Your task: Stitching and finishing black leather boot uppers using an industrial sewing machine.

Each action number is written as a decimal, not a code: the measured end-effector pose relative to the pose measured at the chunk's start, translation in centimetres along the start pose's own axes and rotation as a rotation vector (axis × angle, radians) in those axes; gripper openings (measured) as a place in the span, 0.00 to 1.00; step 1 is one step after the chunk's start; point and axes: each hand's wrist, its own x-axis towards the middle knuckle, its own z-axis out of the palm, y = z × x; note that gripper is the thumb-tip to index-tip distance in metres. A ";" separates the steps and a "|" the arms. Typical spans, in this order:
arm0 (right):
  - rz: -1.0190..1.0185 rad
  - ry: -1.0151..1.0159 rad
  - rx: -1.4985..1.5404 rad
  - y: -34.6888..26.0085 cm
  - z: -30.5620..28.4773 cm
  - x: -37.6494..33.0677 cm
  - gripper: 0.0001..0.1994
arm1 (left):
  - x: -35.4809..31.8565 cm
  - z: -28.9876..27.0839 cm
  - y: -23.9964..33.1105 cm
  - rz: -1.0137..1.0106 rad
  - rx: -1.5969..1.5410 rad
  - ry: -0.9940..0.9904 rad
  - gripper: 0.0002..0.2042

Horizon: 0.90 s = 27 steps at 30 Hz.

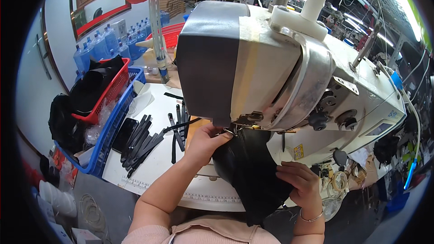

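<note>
A large industrial sewing machine fills the middle, its needle area low at the front. Under it lies a piece of black leather-like material, draping down over the table's front edge toward my lap. My left hand is closed at the material's edge beside the presser foot, thumb and fingers pinched together there. Further right, my right hand grips the same black material at its right side, fingers bent over the edge. The stitching point itself is mostly hidden by the machine head and my left fingers.
Black strips and a dark phone lie on the white table. A blue basket and a red basket with black pieces stand at the left. Tape rolls sit at the right. Blue water bottles stand behind.
</note>
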 end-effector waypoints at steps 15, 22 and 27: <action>-0.016 -0.092 -0.082 -2.7 0.0 0.2 0.24 | 1.4 -0.5 0.1 0.076 0.021 -0.027 0.10; -0.009 -0.044 -0.111 -3.4 0.5 0.7 0.24 | 1.8 -0.7 0.1 0.059 -0.048 -0.019 0.09; 0.009 -0.044 -0.081 -3.5 -0.4 0.9 0.19 | 2.1 -1.0 -0.1 0.052 -0.063 -0.009 0.07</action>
